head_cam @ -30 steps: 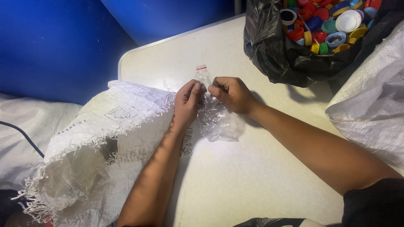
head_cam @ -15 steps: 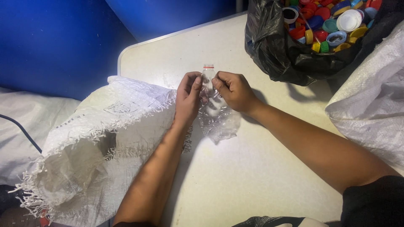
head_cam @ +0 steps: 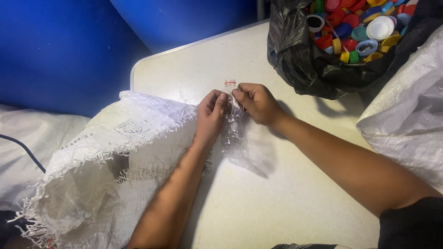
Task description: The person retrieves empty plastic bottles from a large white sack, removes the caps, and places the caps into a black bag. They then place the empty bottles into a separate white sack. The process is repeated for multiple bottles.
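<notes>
Both hands meet on a clear plastic bottle that lies on the white bench, its neck pointing away from the person. The left hand is closed around the bottle's upper body, and the right hand pinches with narrow fingers at the neck, just below a red ring at the mouth. No cap shows on the mouth, so the cap looks already off, while the ring and the crumpled film around the bottle's lower part are still on (judging only from how they lie now). To the far right a black bag sits open, holding loose caps of many colours, near the right hand but apart from it. A white woven sack with a frayed mouth lies just beside the left forearm, and a second woven sack crowds the right edge. Bare bench lies open between the arms and ahead of the bottle toward the rounded far corner.
</notes>
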